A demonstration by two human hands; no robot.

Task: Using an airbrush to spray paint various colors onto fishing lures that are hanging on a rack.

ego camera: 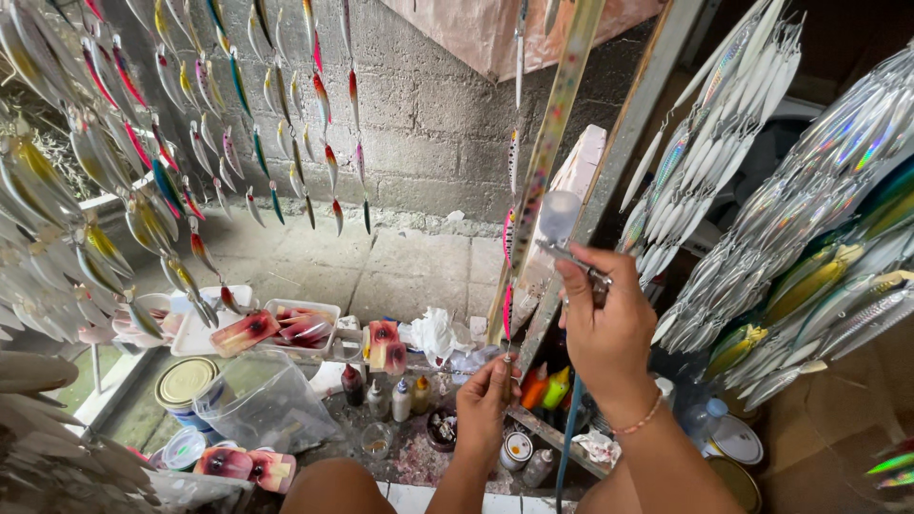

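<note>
My right hand [609,328] grips an airbrush [564,233] with a clear cup on top, its nozzle aimed left at a hanging fishing lure [509,233]. The lure hangs upright on a line, pink and spotted. My left hand [484,405] pinches the lure's lower end and holds it steady. A blue hose [568,447] runs down from the airbrush. A bead bracelet sits on my right wrist.
Many painted lures [143,181] hang at the left and silvery ones [743,181] at the right. Small paint bottles [400,400], a tin can [184,383], a clear plastic tub [267,400] and white trays [305,324] crowd the bench below. A concrete block wall [428,124] stands behind.
</note>
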